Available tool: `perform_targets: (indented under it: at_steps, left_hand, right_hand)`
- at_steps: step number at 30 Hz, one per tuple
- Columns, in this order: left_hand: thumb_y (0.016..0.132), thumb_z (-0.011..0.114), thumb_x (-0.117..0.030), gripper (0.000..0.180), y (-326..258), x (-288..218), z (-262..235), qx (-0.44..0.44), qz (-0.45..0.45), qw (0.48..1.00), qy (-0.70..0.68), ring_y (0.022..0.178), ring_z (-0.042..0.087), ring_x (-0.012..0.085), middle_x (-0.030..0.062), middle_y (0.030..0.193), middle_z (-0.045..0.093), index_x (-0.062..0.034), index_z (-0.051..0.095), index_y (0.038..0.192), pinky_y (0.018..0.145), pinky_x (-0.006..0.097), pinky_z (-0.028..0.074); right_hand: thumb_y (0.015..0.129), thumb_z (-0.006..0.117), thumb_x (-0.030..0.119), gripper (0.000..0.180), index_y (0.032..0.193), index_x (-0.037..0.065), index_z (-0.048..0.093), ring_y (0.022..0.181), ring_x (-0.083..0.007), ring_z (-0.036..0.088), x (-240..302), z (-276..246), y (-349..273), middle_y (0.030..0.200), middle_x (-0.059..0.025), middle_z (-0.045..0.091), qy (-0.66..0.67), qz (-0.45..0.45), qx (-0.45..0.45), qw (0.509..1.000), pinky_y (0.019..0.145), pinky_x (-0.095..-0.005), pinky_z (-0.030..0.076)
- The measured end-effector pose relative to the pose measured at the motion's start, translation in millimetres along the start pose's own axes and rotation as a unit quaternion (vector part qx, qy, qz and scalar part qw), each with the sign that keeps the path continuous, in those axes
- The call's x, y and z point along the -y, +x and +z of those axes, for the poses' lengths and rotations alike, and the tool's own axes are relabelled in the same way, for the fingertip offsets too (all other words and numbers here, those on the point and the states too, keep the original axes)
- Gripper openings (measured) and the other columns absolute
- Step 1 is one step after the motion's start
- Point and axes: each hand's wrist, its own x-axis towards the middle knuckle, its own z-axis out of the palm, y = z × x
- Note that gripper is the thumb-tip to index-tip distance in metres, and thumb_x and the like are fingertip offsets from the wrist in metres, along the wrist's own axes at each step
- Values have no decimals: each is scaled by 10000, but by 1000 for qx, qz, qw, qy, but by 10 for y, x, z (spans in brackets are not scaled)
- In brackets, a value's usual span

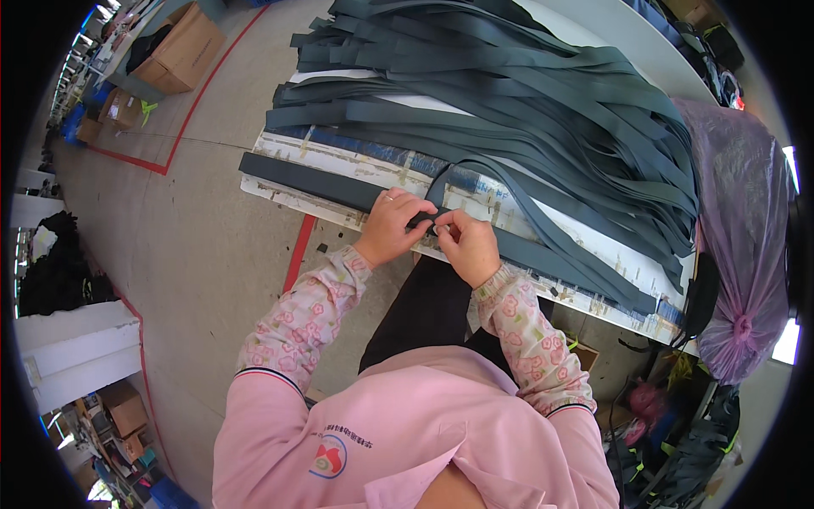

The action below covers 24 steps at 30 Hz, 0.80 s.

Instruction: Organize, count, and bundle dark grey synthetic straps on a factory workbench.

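Close together at the table's near edge, both my hands work on a dark grey fabric strap (pixel 305 178) that lies along that edge. My left hand (pixel 393 227) is closed, its thumb and fingers gripping a dark part of the strap. Next to it, my right hand (pixel 471 248) pinches at the same spot; a small pale bit shows at its fingertips, too small to name. A narrower strap length (pixel 517 197) loops up beside my hands and runs off to the right. Behind them lies a big pile of loose dark grey straps (pixel 543 102), spread over the white table.
The worn, taped table edge (pixel 627 317) runs just in front of me. A purple plastic bag (pixel 742 237) stands at the table's right end. Cardboard boxes (pixel 180 53) stand at the far left, beyond a red floor line (pixel 203 97). Dark bundles (pixel 695 441) lie at the lower right.
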Motion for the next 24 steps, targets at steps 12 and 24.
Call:
perform_targets:
  at_steps: [12, 24]
  left_hand:
    - [747, 731, -122, 256, 0, 24, 28, -3, 8, 1000, 9, 930, 591, 248, 17, 947, 664, -140, 667, 994, 846, 376, 435]
    - [772, 724, -119, 216, 27, -33, 20, 3, -6, 1000, 0, 952, 587, 249, 9, 944, 672, -149, 669, 979, 848, 379, 431]
  right_hand:
    - [817, 692, 115, 106, 885, 34, 703, 487, -207, 592, 4, 89, 0, 576, -98, 606, -39, -20, -49, 998, 522, -320, 477]
    - [890, 659, 53, 94, 949, -21, 670, 635, -56, 572, -574, -1035, -452, 708, -9, 635, 171, 190, -39, 966, 560, -226, 451]
